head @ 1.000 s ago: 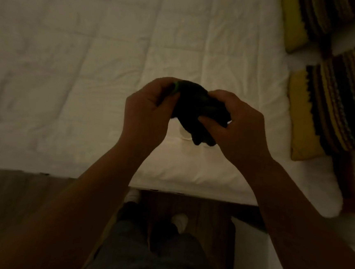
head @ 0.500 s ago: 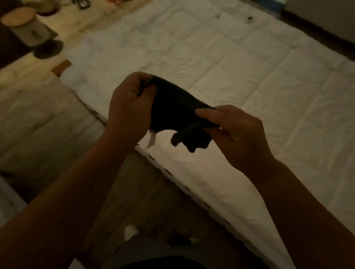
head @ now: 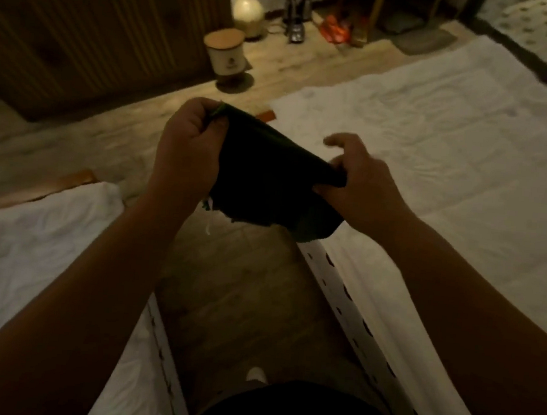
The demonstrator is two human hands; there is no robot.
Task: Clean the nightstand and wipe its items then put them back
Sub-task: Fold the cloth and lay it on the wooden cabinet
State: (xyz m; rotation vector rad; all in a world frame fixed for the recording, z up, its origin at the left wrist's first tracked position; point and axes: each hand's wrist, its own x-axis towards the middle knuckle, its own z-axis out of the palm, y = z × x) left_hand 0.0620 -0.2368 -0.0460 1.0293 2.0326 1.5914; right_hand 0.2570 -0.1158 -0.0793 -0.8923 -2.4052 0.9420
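Since half a second ago the view has swung round, so the floor between two beds now sits under the hands, and the dark cloth (head: 268,177) is pulled out wider between them. Left hand (head: 187,153) is fisted round the cloth's upper left corner, fingers curled tight. Right hand (head: 363,185) pinches the opposite edge between thumb and curled fingers, with the index finger sticking out free above the grip. Cloth hangs slack below both grips, a white tag dangling by the left wrist.

Beyond the left grip, on the wood floor, stands a cream canister (head: 224,55) with a wooden lid on; can't tell what's inside. A glowing round lamp (head: 248,11) sits just behind it. White bed (head: 453,140) lies under and past the right grip.
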